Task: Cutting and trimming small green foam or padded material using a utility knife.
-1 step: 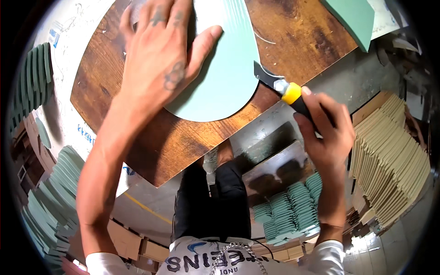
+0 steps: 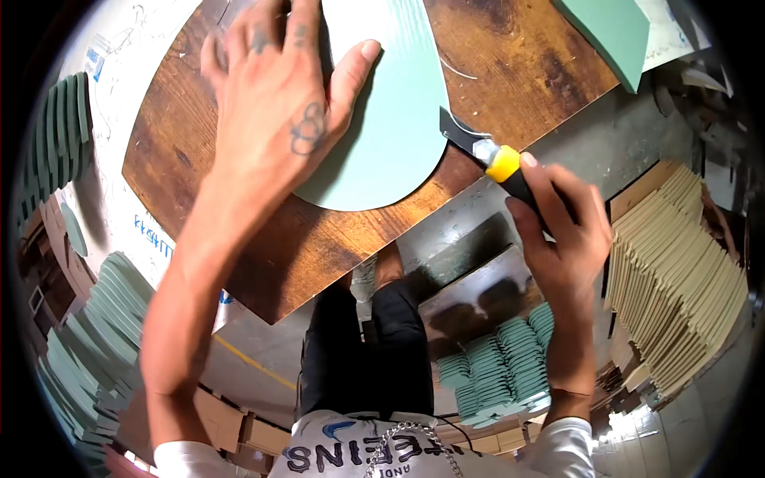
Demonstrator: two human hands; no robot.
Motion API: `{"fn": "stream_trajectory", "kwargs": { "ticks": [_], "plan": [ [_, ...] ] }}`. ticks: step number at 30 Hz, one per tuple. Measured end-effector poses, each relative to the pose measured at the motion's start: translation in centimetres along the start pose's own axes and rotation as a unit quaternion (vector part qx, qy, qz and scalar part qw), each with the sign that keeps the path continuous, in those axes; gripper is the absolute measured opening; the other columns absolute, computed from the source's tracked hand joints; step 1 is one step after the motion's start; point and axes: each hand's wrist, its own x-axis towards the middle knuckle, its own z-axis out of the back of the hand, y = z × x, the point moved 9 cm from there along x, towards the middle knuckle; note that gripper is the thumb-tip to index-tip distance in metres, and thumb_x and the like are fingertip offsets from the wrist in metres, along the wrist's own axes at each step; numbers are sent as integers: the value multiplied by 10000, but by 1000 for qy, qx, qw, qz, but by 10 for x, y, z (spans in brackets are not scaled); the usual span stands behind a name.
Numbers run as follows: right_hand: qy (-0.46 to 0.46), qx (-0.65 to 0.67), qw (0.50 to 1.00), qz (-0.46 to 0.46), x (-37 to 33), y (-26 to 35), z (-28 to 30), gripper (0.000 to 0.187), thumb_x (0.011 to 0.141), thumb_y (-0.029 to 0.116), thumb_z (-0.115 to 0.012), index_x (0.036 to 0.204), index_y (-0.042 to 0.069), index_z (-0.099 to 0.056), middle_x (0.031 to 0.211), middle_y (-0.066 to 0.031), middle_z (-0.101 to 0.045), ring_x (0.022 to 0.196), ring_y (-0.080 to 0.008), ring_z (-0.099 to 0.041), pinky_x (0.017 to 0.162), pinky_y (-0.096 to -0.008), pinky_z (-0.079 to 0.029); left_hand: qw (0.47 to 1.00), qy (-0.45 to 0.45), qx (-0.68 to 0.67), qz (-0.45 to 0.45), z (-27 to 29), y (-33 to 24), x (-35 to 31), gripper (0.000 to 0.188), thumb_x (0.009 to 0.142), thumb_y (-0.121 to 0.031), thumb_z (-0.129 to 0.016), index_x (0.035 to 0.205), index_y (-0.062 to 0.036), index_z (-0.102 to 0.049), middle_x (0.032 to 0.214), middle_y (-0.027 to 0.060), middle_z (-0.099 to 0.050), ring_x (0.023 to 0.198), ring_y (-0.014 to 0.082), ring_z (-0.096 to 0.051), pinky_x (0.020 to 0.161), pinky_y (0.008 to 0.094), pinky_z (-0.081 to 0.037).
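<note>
A pale green sheet (image 2: 390,119) is pressed flat on the wooden table (image 2: 510,56) by the left hand (image 2: 275,103), its fingers spread and released. A knife (image 2: 486,151) with a yellow collar is grasped in the clenched right hand (image 2: 562,231), the blade set at the sheet's curved right edge. Green stacks (image 2: 502,366) are seen on the floor below, beige stacks (image 2: 677,279) at the right, more green pieces (image 2: 96,319) at the left.
</note>
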Motion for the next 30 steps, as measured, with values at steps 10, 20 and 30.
{"fn": "stream_trajectory", "kwargs": {
  "ticks": [10,20,30],
  "plan": [
    [-34,39,998,33,23,-5,-6,447,754,145,-865,1186,134,-751,986,-17,-658,746,-215,-609,649,-331,-516,990,-57,-88,92,-6,10,-18,604,1035,-545,-461,1434,-99,-545,1444,219,-480,1355,400,-457,1154,637,-315],
    [-25,33,994,96,73,-9,-15,443,757,171,-868,1185,124,-766,950,-58,-675,796,-230,-651,678,-328,-532,982,-71,-86,154,11,-2,-11,537,961,-292,-631,1404,-17,-505,1347,253,-492,1251,420,-468,1073,553,-352],
    [-29,24,994,98,122,-9,-30,324,894,162,-793,1215,124,-770,1011,-85,-751,858,-166,-706,709,-286,-552,984,-77,-75,143,11,0,-15,479,997,-355,-588,1433,-164,-529,1419,216,-475,1323,398,-449,1142,576,-299]
  ]
}}
